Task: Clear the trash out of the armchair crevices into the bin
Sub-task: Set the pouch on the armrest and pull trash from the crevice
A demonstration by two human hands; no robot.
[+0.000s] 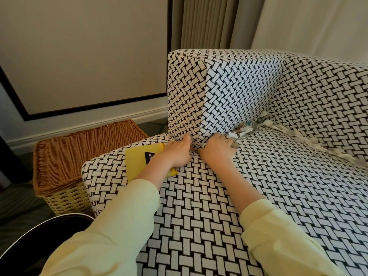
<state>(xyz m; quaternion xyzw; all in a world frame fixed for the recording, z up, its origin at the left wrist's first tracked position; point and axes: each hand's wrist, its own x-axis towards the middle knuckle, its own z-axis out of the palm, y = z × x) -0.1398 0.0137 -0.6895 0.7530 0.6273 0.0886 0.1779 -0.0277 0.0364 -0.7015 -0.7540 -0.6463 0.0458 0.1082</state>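
The armchair [229,206] is covered in black-and-white woven-pattern fabric. Paper scraps [244,131] stick out of the crevice between its left armrest [229,90] and the seat. Pale shredded trash [310,142] lies along the back crevice. My right hand [217,147] is closed on scraps at the front end of the armrest crevice. My left hand [177,154] presses against the armrest's front corner and rests on a yellow packet [137,162] lying on the seat's left edge. A dark round bin [45,234] shows at the lower left, partly behind my sleeve.
A wicker basket [79,156] with a lid stands on the floor left of the armchair, beside the wall. Curtains [219,20] hang behind the armchair.
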